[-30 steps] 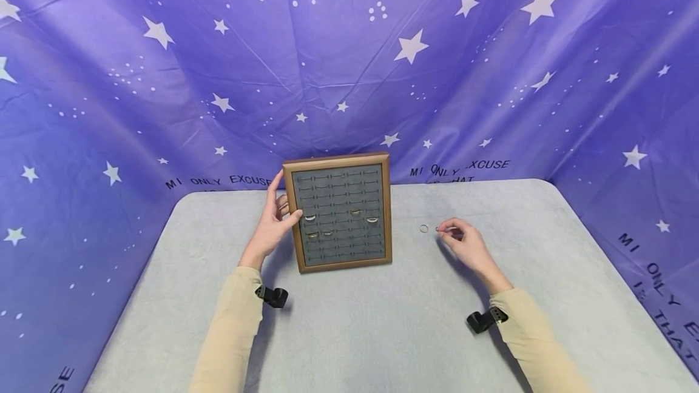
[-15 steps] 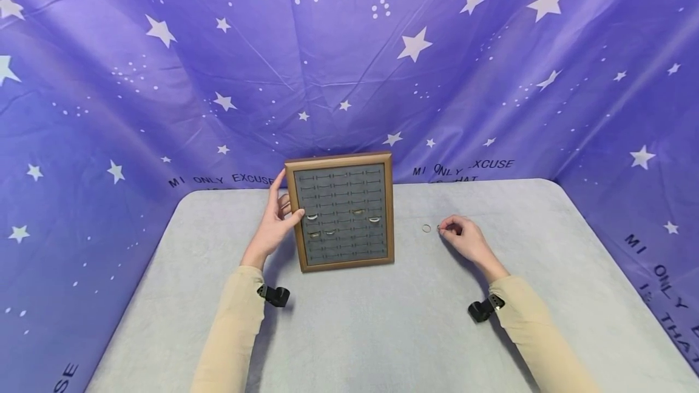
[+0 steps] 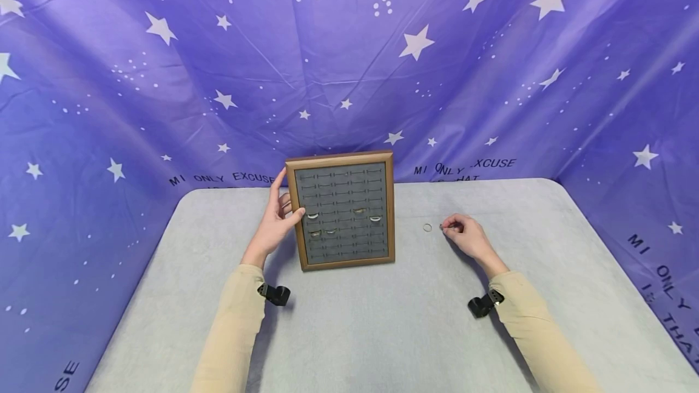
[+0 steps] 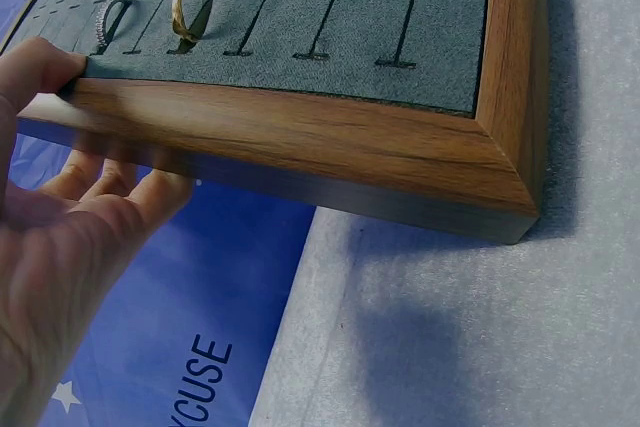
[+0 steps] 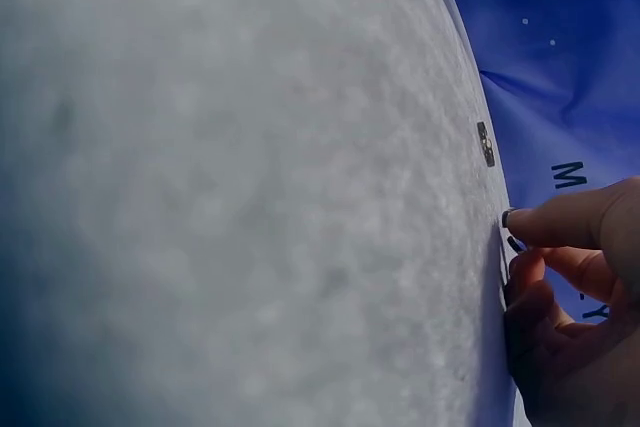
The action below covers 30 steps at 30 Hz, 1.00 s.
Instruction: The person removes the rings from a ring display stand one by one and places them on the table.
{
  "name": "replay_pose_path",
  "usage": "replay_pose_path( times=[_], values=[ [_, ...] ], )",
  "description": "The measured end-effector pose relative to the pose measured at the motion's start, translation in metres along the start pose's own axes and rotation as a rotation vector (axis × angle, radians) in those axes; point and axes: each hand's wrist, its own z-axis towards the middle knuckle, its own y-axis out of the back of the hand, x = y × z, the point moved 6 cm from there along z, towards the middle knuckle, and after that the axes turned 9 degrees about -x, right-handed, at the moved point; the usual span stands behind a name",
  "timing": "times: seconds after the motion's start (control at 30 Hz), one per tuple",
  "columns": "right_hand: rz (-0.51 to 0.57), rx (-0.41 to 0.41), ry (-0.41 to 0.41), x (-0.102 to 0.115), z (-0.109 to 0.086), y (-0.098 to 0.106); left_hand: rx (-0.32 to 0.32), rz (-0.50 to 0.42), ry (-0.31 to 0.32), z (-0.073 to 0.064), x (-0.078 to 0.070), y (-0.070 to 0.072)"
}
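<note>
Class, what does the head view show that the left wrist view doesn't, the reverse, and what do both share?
Only head: the right hand with a small item at its fingertips, a loose ring on the table, the sleeves, and the display frame in full.

Only left wrist: clear wood grain, the gold ring seen as a tall loop, and beaded texture on the silver ring.

Both: the left hand gripping the display frame, rings in its grey insert, the table, and the star-patterned cloth with lettering.

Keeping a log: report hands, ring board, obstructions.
Left hand grips ring board. Right hand at a ring, pinch unclear. Loose ring lies between board and right hand.
</note>
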Motion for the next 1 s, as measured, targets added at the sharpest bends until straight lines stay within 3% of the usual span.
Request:
replay_pose_path(
  times=[0.6,0.7,1.0],
  values=[
    [0.083,-0.057,-0.112,-0.016,-0.001,0.011,0.004,-0.002,0.062,0.000,0.001,-0.001],
    [0.107,-0.062,-0.120,-0.015,-0.003,0.012,0.007,-0.001,0.072,-0.001,-0.004,-0.002],
    [0.220,-0.030,-0.158,-0.002,-0.012,0.012,0.001,0.016,0.036,-0.001,0.000,0.000]
  ],
)
